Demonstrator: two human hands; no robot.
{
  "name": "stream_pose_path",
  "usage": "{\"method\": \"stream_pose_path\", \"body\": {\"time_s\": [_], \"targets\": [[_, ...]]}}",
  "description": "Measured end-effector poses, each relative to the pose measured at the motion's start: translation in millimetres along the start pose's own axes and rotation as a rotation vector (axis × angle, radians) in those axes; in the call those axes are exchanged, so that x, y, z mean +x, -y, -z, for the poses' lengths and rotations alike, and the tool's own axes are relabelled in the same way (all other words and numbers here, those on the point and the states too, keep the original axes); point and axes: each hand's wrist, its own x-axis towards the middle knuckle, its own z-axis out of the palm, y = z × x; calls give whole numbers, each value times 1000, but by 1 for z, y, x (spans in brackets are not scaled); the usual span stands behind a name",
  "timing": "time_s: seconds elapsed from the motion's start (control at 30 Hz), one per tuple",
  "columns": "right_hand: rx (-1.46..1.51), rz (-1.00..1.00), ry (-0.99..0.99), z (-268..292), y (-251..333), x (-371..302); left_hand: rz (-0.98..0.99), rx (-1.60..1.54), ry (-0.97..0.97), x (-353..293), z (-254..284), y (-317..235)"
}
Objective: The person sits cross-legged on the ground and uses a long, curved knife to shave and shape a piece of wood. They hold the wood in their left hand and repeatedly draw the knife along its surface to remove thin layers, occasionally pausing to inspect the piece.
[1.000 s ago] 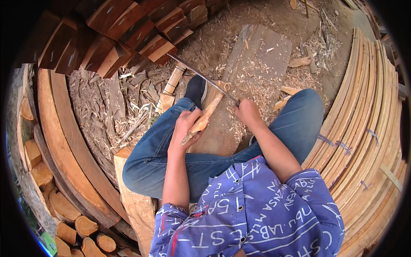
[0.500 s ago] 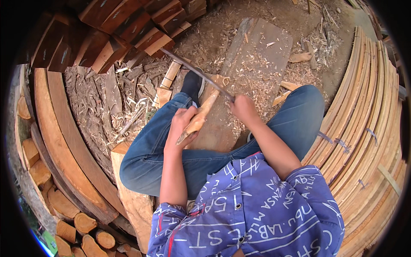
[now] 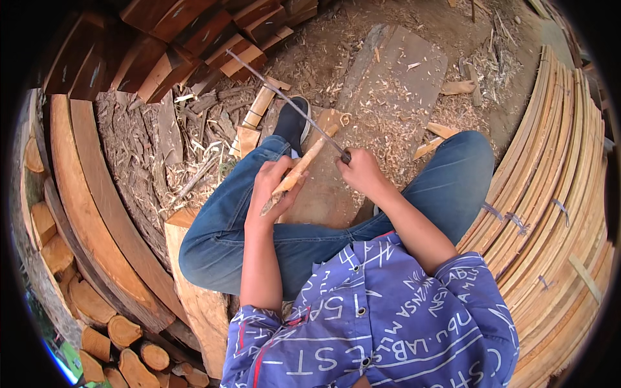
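Note:
My left hand [image 3: 274, 187] is closed around the near part of a peeled, carved wooden stick [image 3: 309, 157]. The stick slants away to the right, its far end near a flat board [image 3: 323, 200] on the ground. In my right hand [image 3: 361, 169] is the handle of a long knife [image 3: 275, 89]. Its narrow blade reaches far and left, crossing over the stick near its far end; whether they touch I cannot tell. A thin curl of wood [image 3: 345, 119] shows beside that end. My legs are bent on either side of the work.
Stacked cut timber [image 3: 213, 39] rises at the far left. Long curved planks [image 3: 103, 194] and log ends [image 3: 126, 331] lie on my left, bundled strips [image 3: 550, 161] on my right. A squared block [image 3: 197, 284] is by my left knee. Shavings cover the ground.
The knife blade has swung so its tip points farther away and left. My right hand has come slightly nearer and left. The stick appears a little turned in my left hand.

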Motion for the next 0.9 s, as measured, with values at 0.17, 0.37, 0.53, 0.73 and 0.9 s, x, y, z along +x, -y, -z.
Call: {"method": "stream_pose_path", "body": {"time_s": [0.17, 0.37, 0.53, 0.73, 0.9], "targets": [[107, 19, 11, 12, 39, -10, -119, 46, -122, 6, -3, 4], [0, 98, 27, 11, 47, -6, -145, 14, -46, 5, -2, 3], [-130, 15, 75, 12, 26, -8, -211, -26, 17, 0, 1, 13], [-248, -67, 98, 22, 3, -21, -196, -2, 33, -2, 2, 4], [-101, -43, 112, 31, 41, -38, -199, -14, -24, -3, 4, 0]]}}
